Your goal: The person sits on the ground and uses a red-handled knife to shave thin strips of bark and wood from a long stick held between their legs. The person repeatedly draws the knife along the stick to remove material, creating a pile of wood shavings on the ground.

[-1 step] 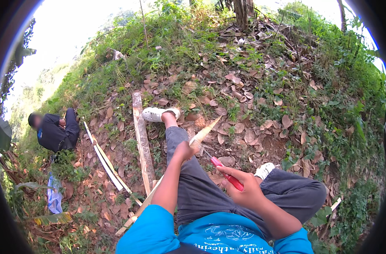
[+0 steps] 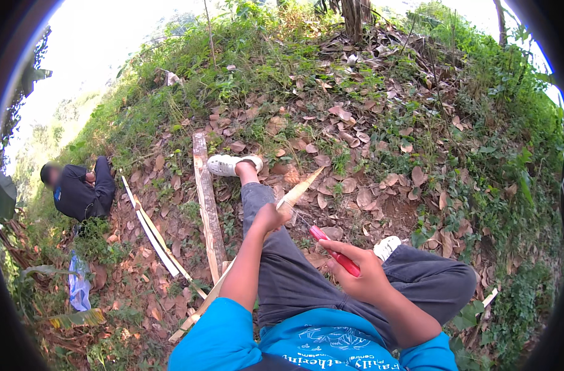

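Note:
My left hand (image 2: 272, 218) is wrapped around a long pale wooden strip (image 2: 301, 188). The strip tapers to a point beyond my fist, over the leaf litter, and its other end runs back under my left arm. A red-handled tool (image 2: 333, 248) is held in my right hand (image 2: 359, 272), with my thumb lying along the handle. Its thin metal shaft points up and left toward the wood beside my left fist. The shaft is faint, so whether it touches the wood and the exact kind of tool cannot be made out.
A bark-edged plank (image 2: 206, 198) lies by my left shoe (image 2: 231, 166). Further left are long split strips (image 2: 149, 229) and a blue-white plastic bag (image 2: 79, 284). Another person (image 2: 81, 188) in dark clothes sits at the far left. Dry leaves and weeds cover the slope.
My right hand and the red-handled tool have shifted very slightly right and toward me. My left hand and the strip stay nearly where they were.

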Motion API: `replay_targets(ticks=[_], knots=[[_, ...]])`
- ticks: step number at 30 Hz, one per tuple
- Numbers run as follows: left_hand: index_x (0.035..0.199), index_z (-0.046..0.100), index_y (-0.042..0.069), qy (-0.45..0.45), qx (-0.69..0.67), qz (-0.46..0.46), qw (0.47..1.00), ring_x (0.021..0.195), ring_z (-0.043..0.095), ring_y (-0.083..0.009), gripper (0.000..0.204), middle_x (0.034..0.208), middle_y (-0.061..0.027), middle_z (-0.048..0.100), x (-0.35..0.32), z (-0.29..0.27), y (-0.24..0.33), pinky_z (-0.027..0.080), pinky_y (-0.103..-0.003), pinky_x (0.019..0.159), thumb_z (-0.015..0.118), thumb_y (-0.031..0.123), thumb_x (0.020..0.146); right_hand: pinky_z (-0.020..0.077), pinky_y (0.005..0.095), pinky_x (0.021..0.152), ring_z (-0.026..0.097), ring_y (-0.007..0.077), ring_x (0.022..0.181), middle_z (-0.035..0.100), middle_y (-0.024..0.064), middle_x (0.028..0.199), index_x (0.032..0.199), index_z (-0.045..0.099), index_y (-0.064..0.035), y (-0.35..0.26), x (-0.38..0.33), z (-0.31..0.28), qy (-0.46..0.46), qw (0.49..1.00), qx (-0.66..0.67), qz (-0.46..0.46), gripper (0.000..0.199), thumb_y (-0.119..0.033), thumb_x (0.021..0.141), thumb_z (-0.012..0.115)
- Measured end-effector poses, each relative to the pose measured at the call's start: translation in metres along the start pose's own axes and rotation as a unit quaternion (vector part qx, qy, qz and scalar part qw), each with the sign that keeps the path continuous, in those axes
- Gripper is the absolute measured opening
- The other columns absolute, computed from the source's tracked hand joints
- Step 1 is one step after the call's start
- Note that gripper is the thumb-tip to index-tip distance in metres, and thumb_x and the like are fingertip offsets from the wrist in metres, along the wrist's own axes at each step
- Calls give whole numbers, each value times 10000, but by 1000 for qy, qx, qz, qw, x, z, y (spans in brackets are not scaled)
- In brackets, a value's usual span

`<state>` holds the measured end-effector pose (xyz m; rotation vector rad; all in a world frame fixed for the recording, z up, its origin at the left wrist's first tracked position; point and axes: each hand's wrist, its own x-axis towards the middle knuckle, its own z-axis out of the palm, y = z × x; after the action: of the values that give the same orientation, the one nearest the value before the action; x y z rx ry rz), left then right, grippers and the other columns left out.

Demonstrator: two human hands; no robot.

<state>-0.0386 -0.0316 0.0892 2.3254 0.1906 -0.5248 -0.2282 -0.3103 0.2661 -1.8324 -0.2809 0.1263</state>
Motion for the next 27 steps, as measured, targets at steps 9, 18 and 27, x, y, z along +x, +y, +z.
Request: replay_targets(ticks=[9, 18, 27], knots=[[1135, 780, 91, 101, 141, -33, 984, 1103, 733, -356, 543, 1119, -182, 776, 2, 28, 5, 585, -466, 924, 788, 510, 790, 498, 275, 976, 647, 99, 1089, 730, 97, 1261, 1397, 656, -52, 72, 0, 11, -10, 999, 33, -2, 410, -31, 988, 666], [1068, 797, 95, 144, 158, -9, 977, 1010, 755, -368, 489, 1057, -187, 780, -12, 39, 10, 603, -485, 872, 771, 496, 790, 464, 196, 788, 588, 44, 883, 710, 39, 1134, 1394, 656, -9, 77, 4, 18, 66, 995, 40, -57, 388, -36, 1007, 666], [1071, 800, 93, 154, 152, 4, 976, 1024, 756, -346, 412, 1082, -158, 783, -10, 40, -2, 609, -460, 870, 758, 408, 809, 511, 228, 768, 620, 51, 844, 731, 48, 1029, 1334, 697, -18, 90, 87, 63, 22, 999, 13, -45, 347, -58, 990, 666]])
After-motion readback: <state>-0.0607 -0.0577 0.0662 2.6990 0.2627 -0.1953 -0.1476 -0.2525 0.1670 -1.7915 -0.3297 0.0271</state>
